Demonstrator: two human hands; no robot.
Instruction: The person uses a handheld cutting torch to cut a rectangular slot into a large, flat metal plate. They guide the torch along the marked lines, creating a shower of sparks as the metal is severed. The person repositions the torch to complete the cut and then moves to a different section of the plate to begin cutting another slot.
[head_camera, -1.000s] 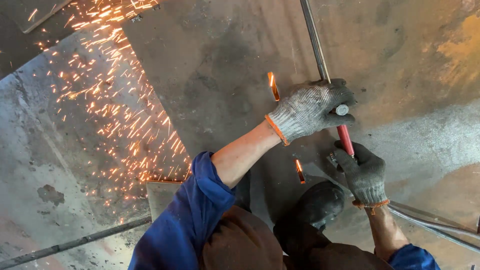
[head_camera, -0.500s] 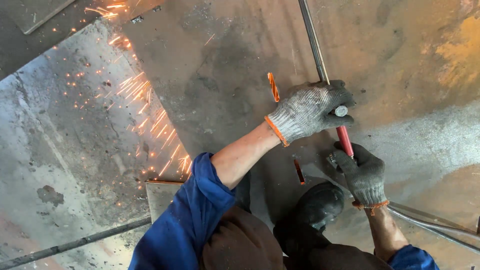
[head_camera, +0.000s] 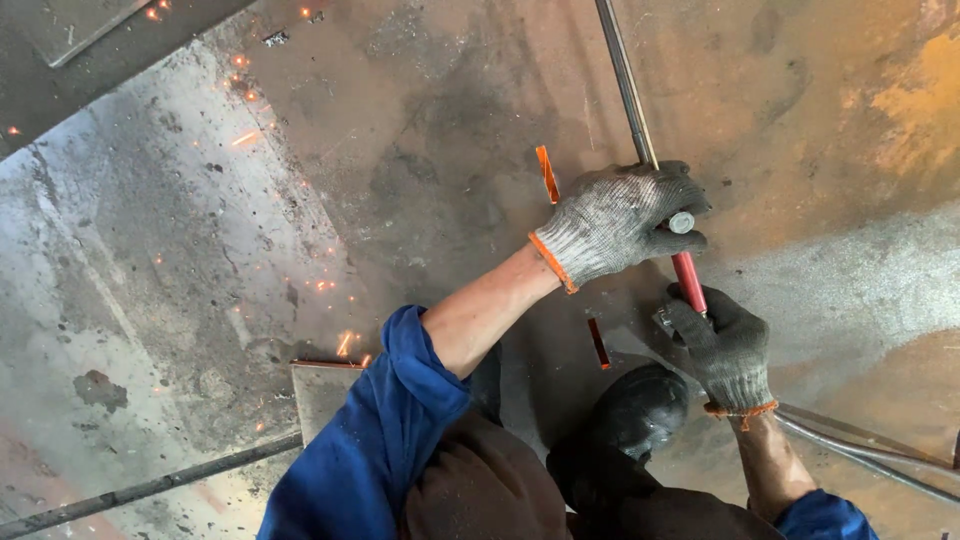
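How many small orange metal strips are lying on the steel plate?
2. One orange strip lies just left of the left hand; the other orange strip lies left of the right hand. Others may be hidden under the hands.

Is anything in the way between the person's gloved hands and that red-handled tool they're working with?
Nothing visible stands between them. The left hand is wrapped around the top of the red-handled tool, and the right hand grips it lower down, near the rusty steel plate. The long metal rod runs away above the left hand, clear of both grips.
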